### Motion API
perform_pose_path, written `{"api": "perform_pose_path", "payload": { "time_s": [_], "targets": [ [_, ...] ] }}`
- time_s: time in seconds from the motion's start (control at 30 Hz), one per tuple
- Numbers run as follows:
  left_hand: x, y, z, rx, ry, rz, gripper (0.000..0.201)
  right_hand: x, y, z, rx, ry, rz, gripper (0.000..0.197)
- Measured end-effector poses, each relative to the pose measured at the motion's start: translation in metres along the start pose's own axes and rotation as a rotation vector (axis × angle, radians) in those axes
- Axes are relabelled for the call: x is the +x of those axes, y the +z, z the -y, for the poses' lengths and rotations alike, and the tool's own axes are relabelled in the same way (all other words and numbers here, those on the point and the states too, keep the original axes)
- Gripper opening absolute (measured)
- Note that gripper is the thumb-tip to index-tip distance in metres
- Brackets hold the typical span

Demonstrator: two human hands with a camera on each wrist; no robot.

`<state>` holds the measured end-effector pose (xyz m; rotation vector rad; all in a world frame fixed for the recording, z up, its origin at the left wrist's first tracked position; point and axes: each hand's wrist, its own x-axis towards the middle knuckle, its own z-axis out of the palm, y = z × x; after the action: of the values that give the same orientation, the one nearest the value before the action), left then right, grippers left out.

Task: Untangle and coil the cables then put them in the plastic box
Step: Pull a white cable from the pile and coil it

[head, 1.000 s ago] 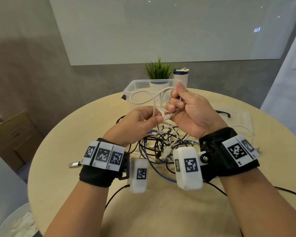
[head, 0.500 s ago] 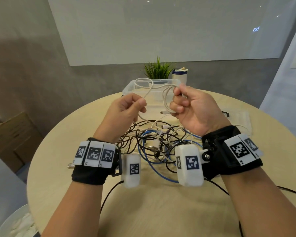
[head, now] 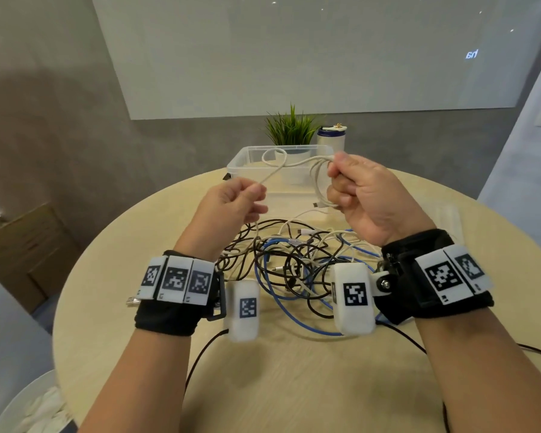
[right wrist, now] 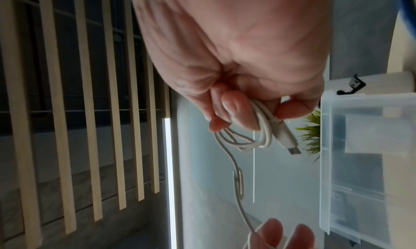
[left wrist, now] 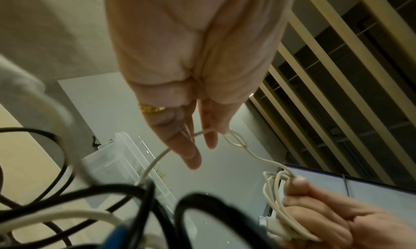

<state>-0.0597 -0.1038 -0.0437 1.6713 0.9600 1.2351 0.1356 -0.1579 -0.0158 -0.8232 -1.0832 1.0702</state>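
My right hand (head: 345, 185) grips a small coil of white cable (head: 319, 182), its plug (right wrist: 287, 137) sticking out past the thumb. The free length of that cable (head: 278, 167) runs left with a loop in it to my left hand (head: 247, 198), which pinches it between thumb and fingers (left wrist: 191, 146). From there it drops into a tangle of black, white and blue cables (head: 294, 260) on the round table (head: 294, 385). Both hands are raised above the tangle. The clear plastic box (head: 241, 164) stands open just behind them.
Behind the box stand a small potted plant (head: 291, 129) and a white and blue bottle (head: 331, 139). The box's clear lid (head: 447, 217) lies on the table at the right. A black lead (head: 200, 354) trails off the near edge. A cardboard box (head: 22, 242) sits on the floor at left.
My hands have moved apart and risen: the left went left, sliding along the white cable, and the stretch between the hands has drawn out. The coil stays in my right hand.
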Motion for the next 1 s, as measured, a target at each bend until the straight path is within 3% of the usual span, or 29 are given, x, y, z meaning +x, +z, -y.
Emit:
{"api": "perform_pose_path", "payload": {
  "time_s": [0.13,0.3,0.43,0.53,0.67,0.73,0.9,1.0],
  "targets": [
    [-0.003,0.005,-0.004,0.075,0.126,0.015,0.015,0.001,-0.003,-0.003,-0.162,-0.06,0.012,0.032],
    [-0.006,0.012,-0.01,-0.093,0.261,0.01,0.02,-0.001,0.002,-0.008,-0.369,-0.089,0.109,0.032],
    [-0.008,0.01,-0.01,-0.145,0.349,0.173,0.016,0.002,0.001,-0.015,-0.559,-0.049,0.048,0.034],
    [-0.012,0.01,-0.01,-0.118,0.297,0.368,0.015,0.005,-0.003,-0.013,-0.452,0.005,-0.129,0.033],
    [-0.016,0.01,-0.01,0.022,0.195,0.561,0.018,0.005,-0.003,-0.001,-0.104,0.053,-0.263,0.03],
    [-0.014,0.005,-0.011,0.129,0.15,0.519,0.024,0.005,-0.005,0.003,0.026,0.067,-0.263,0.031],
    [-0.005,-0.01,-0.004,0.507,0.076,0.164,0.027,0.001,-0.01,0.011,0.302,0.045,-0.158,0.035],
    [-0.004,-0.01,-0.003,0.604,0.015,0.088,0.023,0.002,-0.011,0.013,0.41,0.027,-0.152,0.036]
  ]
}}
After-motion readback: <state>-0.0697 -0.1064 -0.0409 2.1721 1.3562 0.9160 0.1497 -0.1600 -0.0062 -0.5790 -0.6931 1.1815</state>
